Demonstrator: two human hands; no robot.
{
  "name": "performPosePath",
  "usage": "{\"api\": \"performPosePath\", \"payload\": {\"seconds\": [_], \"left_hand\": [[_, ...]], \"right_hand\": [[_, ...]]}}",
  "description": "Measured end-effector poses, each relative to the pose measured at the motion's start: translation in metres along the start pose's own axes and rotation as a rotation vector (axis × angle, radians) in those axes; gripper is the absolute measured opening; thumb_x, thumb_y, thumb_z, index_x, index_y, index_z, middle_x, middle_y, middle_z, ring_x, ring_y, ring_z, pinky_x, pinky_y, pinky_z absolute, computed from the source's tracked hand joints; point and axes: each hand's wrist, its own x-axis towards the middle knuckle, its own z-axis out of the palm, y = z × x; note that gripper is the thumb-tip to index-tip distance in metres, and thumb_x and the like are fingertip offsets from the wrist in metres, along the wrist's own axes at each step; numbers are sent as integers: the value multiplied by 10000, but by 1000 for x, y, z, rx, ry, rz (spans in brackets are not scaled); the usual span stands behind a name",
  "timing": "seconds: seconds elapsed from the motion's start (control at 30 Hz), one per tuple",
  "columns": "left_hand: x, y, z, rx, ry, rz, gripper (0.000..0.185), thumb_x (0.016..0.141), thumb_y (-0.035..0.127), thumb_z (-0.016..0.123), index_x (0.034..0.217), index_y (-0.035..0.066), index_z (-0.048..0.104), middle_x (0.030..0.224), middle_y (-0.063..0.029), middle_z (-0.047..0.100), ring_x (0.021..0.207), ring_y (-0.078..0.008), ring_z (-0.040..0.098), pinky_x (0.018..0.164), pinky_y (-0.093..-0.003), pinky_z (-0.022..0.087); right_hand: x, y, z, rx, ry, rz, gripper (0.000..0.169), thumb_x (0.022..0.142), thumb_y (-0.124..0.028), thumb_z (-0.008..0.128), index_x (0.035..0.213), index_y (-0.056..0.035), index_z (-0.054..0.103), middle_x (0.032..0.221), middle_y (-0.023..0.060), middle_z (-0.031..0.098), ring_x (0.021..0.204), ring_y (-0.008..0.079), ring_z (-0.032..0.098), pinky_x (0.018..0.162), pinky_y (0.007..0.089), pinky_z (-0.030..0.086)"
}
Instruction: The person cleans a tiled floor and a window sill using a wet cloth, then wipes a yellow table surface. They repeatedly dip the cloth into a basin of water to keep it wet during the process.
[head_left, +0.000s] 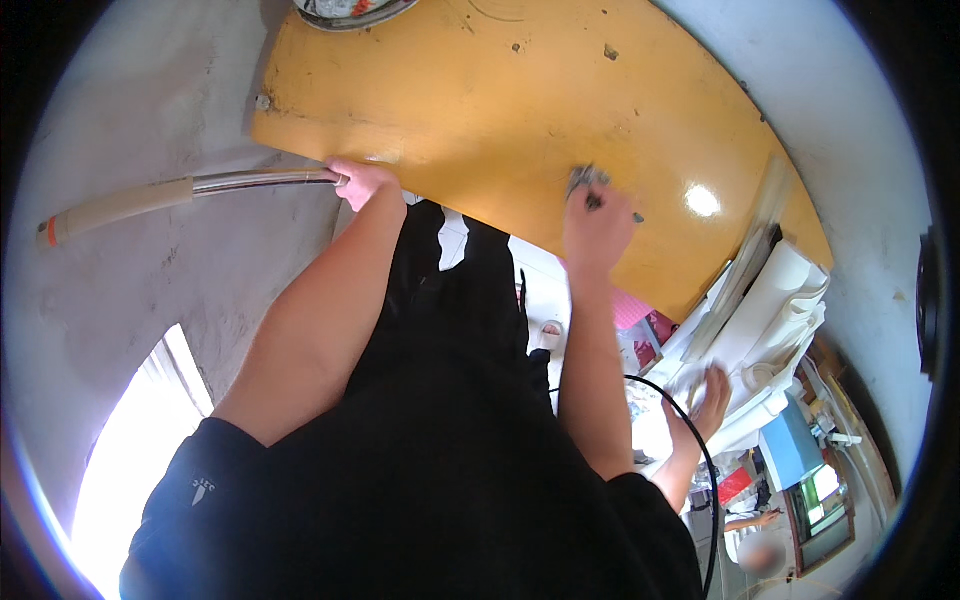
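Note:
My left hand (364, 184) is closed around the end of a metal tube (255, 178) with a beige sleeve and an orange band at its far end; the tube sticks out to the left past the edge of a worn orange-yellow tabletop (465, 112). Over the tabletop, my right hand (600, 221) is closed on a small greyish, crumpled-looking thing (586, 177), blurred, which looks pressed to the surface. What exactly it is I cannot tell. The underside of this hand is hidden.
A round container (352, 21) stands at the table's far left edge. Clear strips (742, 277) and white rolled sheets (780, 307) lie at the right end. Beside my right arm is another person's hand (709, 401); a further person (742, 529) is beyond. A black cable (709, 465) curves nearby.

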Motion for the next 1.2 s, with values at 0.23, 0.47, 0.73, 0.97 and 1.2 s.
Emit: {"api": "performPosePath", "payload": {"seconds": [0.23, 0.47, 0.73, 0.97, 1.2], "left_hand": [[-32, 33, -23, -24, 12, -224, 921, 848, 738, 232, 1272, -32, 509, 1188, -248, 607, 1072, -421, 580, 931, -500, 454], [-21, 25, -16, 23, 22, -168, 872, 865, 697, 236, 1294, -17, 494, 1237, -254, 575, 1117, -428, 557, 942, -507, 447], [-15, 19, -17, 198, -84, -61, 598, 967, 517, 253, 1394, 118, 381, 1321, -217, 507, 1159, -417, 532, 968, -488, 461], [14, -11, -7, 290, -59, -2, 590, 955, 538, 270, 1421, 184, 342, 1311, -208, 519, 1126, -413, 558, 931, -494, 482], [-34, 40, -29, 26, -16, -256, 806, 882, 696, 230, 1319, 87, 523, 1261, -220, 578, 1096, -404, 576, 961, -475, 450]], "right_hand": [[44, -10, -1, -34, -62, 138, 160, 754, -187, 690, 830, -46, 695, 794, 162, 643, 791, 344, 628, 716, 439, 504], [-11, 1, -3, -37, -38, 40, 175, 759, -201, 681, 817, -38, 703, 811, 164, 660, 771, 348, 630, 706, 438, 502], [-33, 4, 0, -43, -49, 32, 137, 764, -187, 671, 799, -54, 669, 796, 131, 630, 790, 341, 606, 707, 444, 490], [49, -17, -1, 64, -44, 178, 152, 759, -191, 675, 776, -42, 654, 803, 159, 635, 780, 353, 611, 687, 460, 483], [11, 5, 6, 7, 2, 65, 121, 747, -166, 678, 765, -47, 667, 797, 156, 642, 757, 340, 618, 676, 440, 499]]}}
